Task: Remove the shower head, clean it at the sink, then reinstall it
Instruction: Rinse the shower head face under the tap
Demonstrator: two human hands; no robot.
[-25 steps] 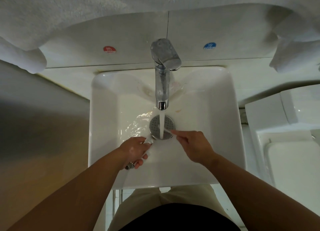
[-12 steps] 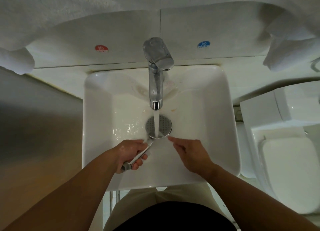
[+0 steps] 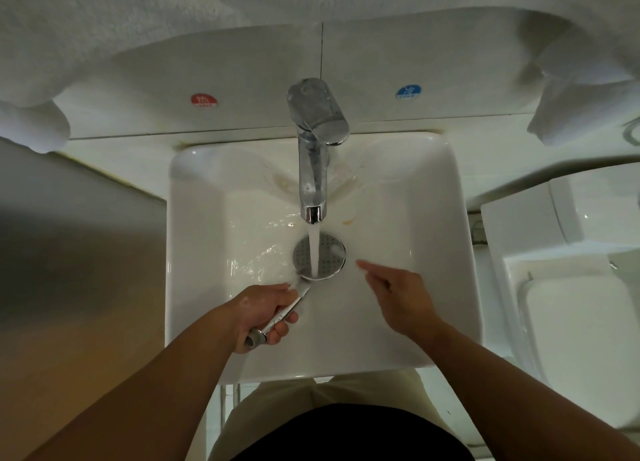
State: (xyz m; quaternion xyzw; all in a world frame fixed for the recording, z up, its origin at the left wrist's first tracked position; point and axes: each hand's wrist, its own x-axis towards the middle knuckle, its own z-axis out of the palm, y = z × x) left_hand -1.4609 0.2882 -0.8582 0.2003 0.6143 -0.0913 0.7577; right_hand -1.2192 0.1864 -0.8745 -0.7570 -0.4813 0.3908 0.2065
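Water [image 3: 314, 249] from the faucet [image 3: 313, 156] falls onto the round face of the shower head [image 3: 327, 253], held over the middle of the sink [image 3: 440, 287]. Left hand [image 3: 263, 310], at lower centre of the frame, is wrapped around its chrome handle. Right hand [image 3: 401, 298] hovers just right of the head, apart from it, index finger extended, the other fingers loosely curled and holding nothing

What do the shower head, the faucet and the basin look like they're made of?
Shower head: shiny chromed handle, matte grey perforated face; metal or plated plastic, cannot tell which. Faucet: polished chrome-look metal, mirror reflections. Basin: glossy white, likely glazed ceramic, going by the soft highlights at its rim.
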